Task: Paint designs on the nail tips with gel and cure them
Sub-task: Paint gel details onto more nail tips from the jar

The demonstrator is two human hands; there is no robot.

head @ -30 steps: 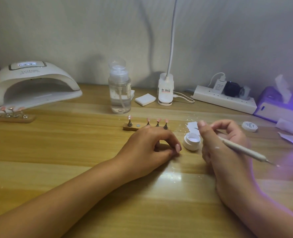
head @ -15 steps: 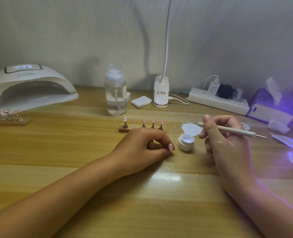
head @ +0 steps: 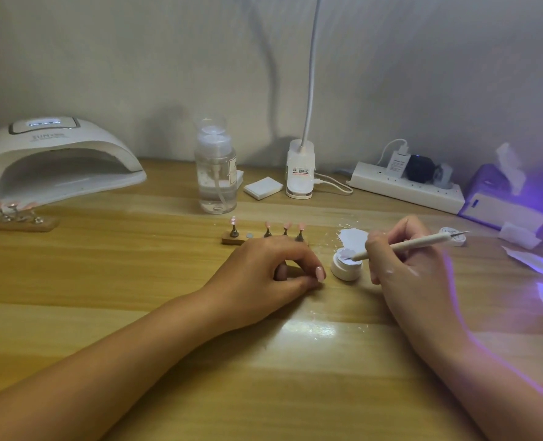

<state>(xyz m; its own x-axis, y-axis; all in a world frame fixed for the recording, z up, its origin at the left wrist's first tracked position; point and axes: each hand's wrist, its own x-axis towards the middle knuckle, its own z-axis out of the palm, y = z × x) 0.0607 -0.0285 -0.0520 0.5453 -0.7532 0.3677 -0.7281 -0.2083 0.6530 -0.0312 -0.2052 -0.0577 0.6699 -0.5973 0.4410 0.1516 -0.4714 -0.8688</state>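
My right hand (head: 400, 268) grips a white dotting pen (head: 410, 245), whose lower tip sits in the white gel of a small open jar (head: 345, 268). My left hand (head: 263, 275) rests on the table just left of the jar. Its fingers curl and pinch a small nail tip (head: 282, 271) that is mostly hidden. Behind that hand, a wooden holder (head: 233, 240) carries several pink nail tips (head: 285, 225) on metal stands, and one slot shows only a bare disc. The white curing lamp (head: 57, 160) stands at the far left.
A second holder with pink tips (head: 12, 214) lies in front of the lamp. At the back stand a clear pump bottle (head: 216, 173), a pad stack (head: 262, 187), a desk-lamp base (head: 299, 170) and a power strip (head: 407, 187). The jar lid (head: 451, 237), tissues and a violet light are at the right.
My right hand has swung the pen round and lowered its tip into the gel jar. My left hand has stayed in place.
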